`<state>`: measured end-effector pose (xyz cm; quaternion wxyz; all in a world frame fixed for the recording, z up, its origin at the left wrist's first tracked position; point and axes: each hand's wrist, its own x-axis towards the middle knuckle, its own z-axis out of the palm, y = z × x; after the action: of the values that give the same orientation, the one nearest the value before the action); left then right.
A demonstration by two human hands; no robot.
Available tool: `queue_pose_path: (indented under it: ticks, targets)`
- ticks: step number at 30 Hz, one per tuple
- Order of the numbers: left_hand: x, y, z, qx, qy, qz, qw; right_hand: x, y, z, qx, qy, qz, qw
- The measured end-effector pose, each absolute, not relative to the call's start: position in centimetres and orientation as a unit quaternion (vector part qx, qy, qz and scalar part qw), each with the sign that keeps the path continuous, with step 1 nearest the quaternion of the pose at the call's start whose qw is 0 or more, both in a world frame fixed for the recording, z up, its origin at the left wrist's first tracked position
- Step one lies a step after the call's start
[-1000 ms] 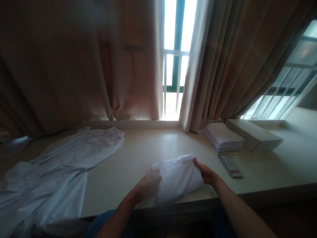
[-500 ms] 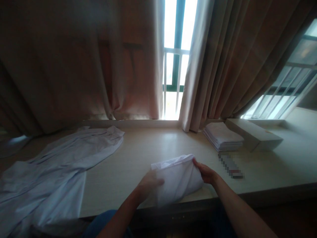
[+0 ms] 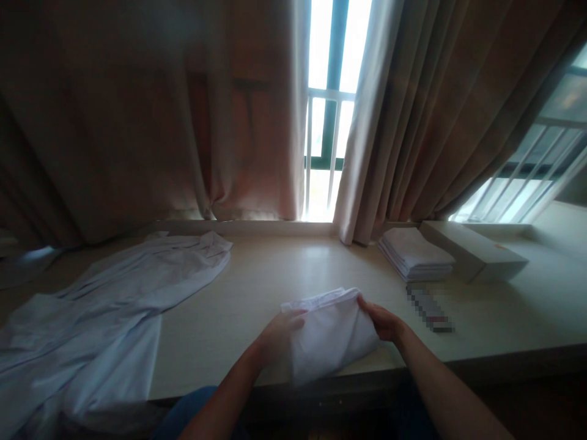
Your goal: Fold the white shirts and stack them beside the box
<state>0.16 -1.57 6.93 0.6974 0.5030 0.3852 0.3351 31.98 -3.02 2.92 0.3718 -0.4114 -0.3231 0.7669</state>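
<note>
At the table's (image 3: 275, 269) near edge, just right of its middle, I am holding a folded white cloth (image 3: 330, 336) between both hands. My left hand (image 3: 276, 336) is pressing on the cloth's left side, its fingers (image 3: 296, 316) lying close together and curling over the fold. My right hand (image 3: 384, 322) is gripping the right side, its fingers (image 3: 367, 304) drawing together on the fabric near the far right corner. Both thumbs are hiding behind fabric, so I cannot tell how deep either grip is going.

Judging by how its near end is sagging over the table's edge, the cloth is handling as light, soft and limp, neither slippery nor fragile. Taken by one corner it would likely be slumping open, so the two side folds, where the layers are meeting, seem the safest places to hold.

A loose pale garment (image 3: 114, 293) is sprawling across the table's left side toward the near left corner. Near the far right edge a stack (image 3: 415, 253) of folded cloths is lying just beside a long box (image 3: 472, 250).
</note>
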Motion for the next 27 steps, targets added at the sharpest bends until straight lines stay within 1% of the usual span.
queue_pose_path:
  ticks: [4, 7, 10, 15, 18, 22, 27]
  targets:
    - [-0.2, -1.9, 7.4, 0.545, 0.372, 0.278, 0.698, 31.9, -2.9, 2.8, -0.403, -0.329, 0.77, 0.369]
    - [-0.6, -2.0, 7.4, 0.558, 0.391, 0.274, 0.678, 31.8, -2.6, 2.8, -0.418, -0.33, 0.764, 0.365]
    - [-0.6, -1.7, 7.0, 0.534, 0.433, 0.314, 0.655, 31.6, -2.3, 2.9, -0.437, -0.334, 0.753, 0.36]
    - [0.0, -0.6, 5.9, 0.449, 0.462, 0.43, 0.632, 31.3, -1.4, 2.6, -0.471, -0.343, 0.73, 0.357]
    - [0.6, 0.2, 5.5, 0.425, 0.465, 0.448, 0.634, 31.2, -0.8, 2.0, -0.49, -0.338, 0.718, 0.361]
    - [1.0, 0.9, 5.4, 0.427, 0.452, 0.44, 0.648, 31.1, -0.7, 1.6, -0.517, -0.322, 0.706, 0.362]
    - [0.2, 1.3, 5.2, 0.498, 0.423, 0.35, 0.671, 31.4, -1.6, 2.4, -0.475, -0.303, 0.73, 0.387]
